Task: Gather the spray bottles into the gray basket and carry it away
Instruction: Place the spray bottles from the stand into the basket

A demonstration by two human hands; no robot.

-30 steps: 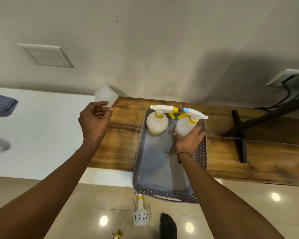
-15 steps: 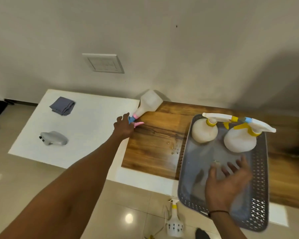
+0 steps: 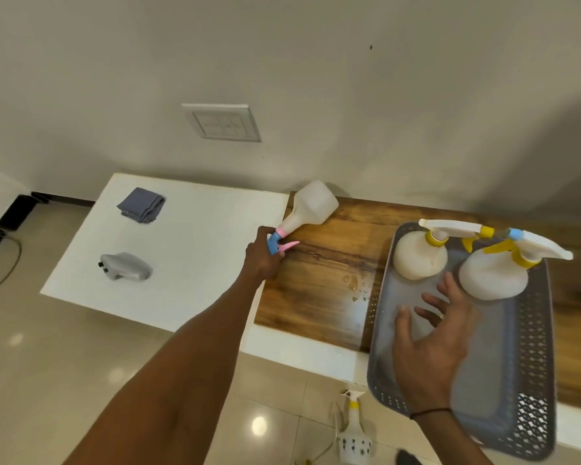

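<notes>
A gray perforated basket [image 3: 532, 347] rests on the wooden counter, overhanging its front edge. Two white spray bottles with yellow collars stand at its far end, one on the left [image 3: 420, 253] and one on the right [image 3: 493, 273]. My right hand [image 3: 430, 337] hovers open over the basket floor, holding nothing. A third white bottle [image 3: 311, 209] with a pink and blue spray head lies tilted at the counter's back left corner. My left hand [image 3: 262, 255] is closed around that spray head.
A white table [image 3: 188, 250] adjoins the counter on the left, with a folded blue-gray cloth [image 3: 141, 204] and a gray device [image 3: 126, 267] on it. On the tiled floor below the basket stands a small spotted spray bottle [image 3: 353, 434]. A wall switch plate [image 3: 222, 122] is above.
My left hand has reached left and closed on the pink and blue spray head. My right hand left the right bottle and drew back, open, over the basket. The view swung left.
</notes>
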